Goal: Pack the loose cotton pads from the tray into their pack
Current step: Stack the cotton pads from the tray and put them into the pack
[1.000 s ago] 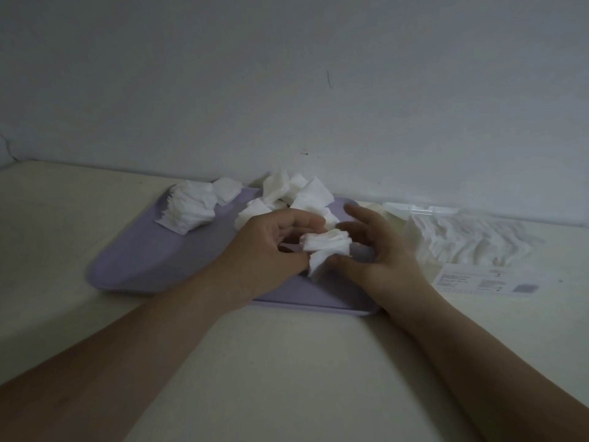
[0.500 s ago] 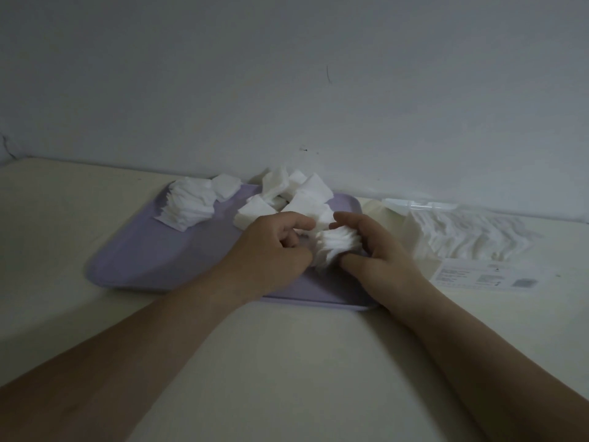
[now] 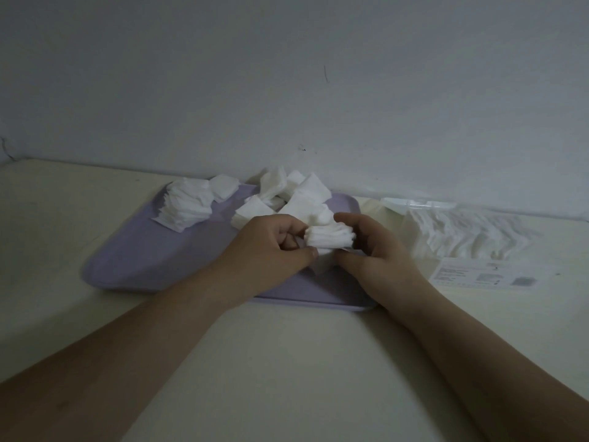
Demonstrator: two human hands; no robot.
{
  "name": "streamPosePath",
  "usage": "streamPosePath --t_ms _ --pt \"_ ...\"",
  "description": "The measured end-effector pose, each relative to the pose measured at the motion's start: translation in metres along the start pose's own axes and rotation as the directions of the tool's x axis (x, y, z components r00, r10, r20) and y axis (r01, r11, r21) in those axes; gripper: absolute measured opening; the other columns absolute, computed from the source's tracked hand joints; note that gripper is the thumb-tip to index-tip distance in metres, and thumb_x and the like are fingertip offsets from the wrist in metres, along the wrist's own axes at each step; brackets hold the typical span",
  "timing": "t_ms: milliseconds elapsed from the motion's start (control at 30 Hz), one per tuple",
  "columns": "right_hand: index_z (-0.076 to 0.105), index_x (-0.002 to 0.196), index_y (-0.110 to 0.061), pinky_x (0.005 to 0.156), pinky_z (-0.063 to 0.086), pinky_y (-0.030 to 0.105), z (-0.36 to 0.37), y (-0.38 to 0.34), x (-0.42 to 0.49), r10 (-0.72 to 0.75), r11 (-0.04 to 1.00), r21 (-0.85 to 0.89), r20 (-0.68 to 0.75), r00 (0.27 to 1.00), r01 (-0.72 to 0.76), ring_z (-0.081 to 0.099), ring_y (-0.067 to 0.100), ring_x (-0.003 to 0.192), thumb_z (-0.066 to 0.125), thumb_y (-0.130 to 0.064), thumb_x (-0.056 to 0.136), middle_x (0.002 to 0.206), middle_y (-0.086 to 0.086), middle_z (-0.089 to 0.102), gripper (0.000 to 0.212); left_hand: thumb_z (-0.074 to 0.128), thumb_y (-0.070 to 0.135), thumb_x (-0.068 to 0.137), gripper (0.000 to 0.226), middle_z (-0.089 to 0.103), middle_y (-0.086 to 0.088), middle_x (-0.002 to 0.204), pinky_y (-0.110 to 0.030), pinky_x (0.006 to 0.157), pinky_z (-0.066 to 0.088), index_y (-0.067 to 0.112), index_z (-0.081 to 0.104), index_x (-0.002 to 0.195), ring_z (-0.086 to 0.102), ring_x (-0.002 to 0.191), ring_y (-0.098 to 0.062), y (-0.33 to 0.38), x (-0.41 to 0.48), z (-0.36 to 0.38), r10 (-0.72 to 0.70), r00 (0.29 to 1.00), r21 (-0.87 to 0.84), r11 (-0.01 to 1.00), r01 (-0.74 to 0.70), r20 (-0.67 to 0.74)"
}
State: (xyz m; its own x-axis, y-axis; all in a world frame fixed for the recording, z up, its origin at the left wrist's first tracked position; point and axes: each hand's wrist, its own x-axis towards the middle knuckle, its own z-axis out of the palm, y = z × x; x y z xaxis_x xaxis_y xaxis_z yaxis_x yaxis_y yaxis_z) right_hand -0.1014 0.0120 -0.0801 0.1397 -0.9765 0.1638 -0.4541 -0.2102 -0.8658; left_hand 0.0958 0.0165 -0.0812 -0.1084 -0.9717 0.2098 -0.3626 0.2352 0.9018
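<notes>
Squaring a small stack of cotton pads [image 3: 330,236] above the near right part of the lilac tray [image 3: 143,260]. My left hand [image 3: 271,247] and right hand [image 3: 377,253] face each other. The fingers of both are curled and clamped on opposite sides of the stack, thumbs below. I judge this grip serves to align the edges, so that the pads enter the pack as one block. One pad hangs askew beneath the stack.

Left to gather: a fanned stack [image 3: 186,204] at the tray's far left corner and a loose heap [image 3: 296,194] along its far edge.

The clear pack [image 3: 462,232], already partly filled with pads, lies on the desk [image 3: 287,362] just right of the tray, its printed label [image 3: 484,275] toward me. It is placed there, I judge, for a short carry by the right hand. Which way its opening faces I cannot tell.
</notes>
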Motion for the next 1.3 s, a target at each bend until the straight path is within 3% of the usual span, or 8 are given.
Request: streamPosePath --t_ms 200,333,467,600,767,900,1133,1300 --pt "0.043 0.149 -0.029 0.114 0.039 0.037 0.001 -0.013 -0.006 0.042 0.983 -0.182 0.039 0.998 -0.034 0.057 0.016 0.121 0.052 -0.001 0.089 0.109 -0.013 0.062 0.067 0.08 0.011 0.084 0.028 0.064 -0.012 0.071 -0.014 0.063 0.044 0.031 0.072 0.102 0.055 0.064 -0.014 0.003 -0.001 0.001 0.001 1.0 -0.02 1.0 0.0 0.021" --pt "0.028 0.156 -0.03 0.117 0.032 0.042 0.002 -0.02 -0.011 0.029 0.961 -0.277 0.162 0.986 0.017 0.052 0.021 0.112 0.049 -0.003 0.088 0.099 -0.008 0.059 0.076 0.074 0.008 0.084 0.034 0.078 -0.01 0.093 -0.043 0.09 0.057 0.035 0.071 0.104 0.072 0.092 -0.033 0.006 -0.003 0.003 0.026 0.998 -0.027 0.999 -0.025 0.051" --pt "0.034 0.153 -0.043 0.11 0.044 0.045 0.002 -0.008 -0.008 -0.05 0.969 -0.236 0.084 0.995 0.068 0.058 0.027 0.123 0.053 -0.032 0.087 0.124 0.0 0.068 0.07 0.075 0.011 0.087 0.024 0.072 -0.003 0.075 -0.035 0.074 0.052 0.028 0.074 0.103 0.064 0.07 -0.021 0.006 -0.003 0.0 0.005 1.0 -0.042 0.999 -0.004 0.013" --pt "0.071 0.117 -0.028 0.092 0.056 0.036 -0.005 -0.004 -0.003 -0.122 0.989 -0.08 -0.004 0.993 0.121 0.07 0.008 0.097 0.068 -0.032 0.094 0.101 -0.009 0.075 0.023 0.071 0.009 0.09 0.029 0.066 0.008 0.069 -0.023 0.066 0.047 0.025 0.068 0.114 0.058 0.063 -0.008 0.007 0.0 -0.002 -0.086 0.994 -0.094 0.993 0.078 -0.075" --pt "0.072 0.096 -0.017 0.069 0.049 0.027 -0.007 -0.006 0.0 -0.072 0.978 0.189 -0.116 0.991 0.093 0.065 0.008 0.073 0.068 -0.014 0.094 0.082 -0.002 0.074 0.005 0.063 0.011 0.094 0.011 0.066 -0.007 0.069 -0.016 0.047 0.042 0.007 0.067 0.085 0.055 0.051 -0.011 0.016 -0.003 -0.008 -0.171 0.976 -0.233 0.963 0.137 -0.132" --pt "0.07 0.106 -0.018 0.077 0.06 0.041 -0.003 -0.003 0.001 -0.079 0.974 0.2 -0.118 0.99 0.102 0.074 0.017 0.083 0.07 -0.019 0.093 0.092 0.001 0.078 0.012 0.075 0.038 0.089 0.042 0.063 -0.008 0.062 -0.017 0.05 0.044 -0.002 0.066 0.077 0.054 0.052 -0.011 0.016 -0.008 0.0 -0.095 0.995 -0.053 0.994 0.093 -0.043" --pt "0.068 0.126 -0.029 0.101 0.055 0.047 -0.001 -0.003 0.003 -0.155 0.954 0.251 -0.065 0.986 0.167 0.073 0.013 0.101 0.06 -0.031 0.091 0.112 -0.007 0.076 0.036 0.076 0.019 0.091 0.02 0.074 0.0 0.068 -0.014 0.057 0.048 0.002 0.07 0.082 0.062 0.055 -0.003 0.013 -0.007 -0.001 -0.056 0.996 -0.128 0.991 0.046 -0.073" --pt "0.068 0.128 -0.021 0.101 0.055 0.051 -0.003 -0.001 0.004 -0.166 0.94 0.286 -0.085 0.983 0.183 0.072 0.021 0.108 0.058 -0.024 0.093 0.117 -0.001 0.076 0.036 0.083 0.035 0.082 0.024 0.075 -0.014 0.078 -0.022 0.059 0.05 0.013 0.073 0.077 0.061 0.06 -0.012 0.012 -0.007 -0.001 -0.077 0.996 -0.083 0.994 0.073 -0.046"
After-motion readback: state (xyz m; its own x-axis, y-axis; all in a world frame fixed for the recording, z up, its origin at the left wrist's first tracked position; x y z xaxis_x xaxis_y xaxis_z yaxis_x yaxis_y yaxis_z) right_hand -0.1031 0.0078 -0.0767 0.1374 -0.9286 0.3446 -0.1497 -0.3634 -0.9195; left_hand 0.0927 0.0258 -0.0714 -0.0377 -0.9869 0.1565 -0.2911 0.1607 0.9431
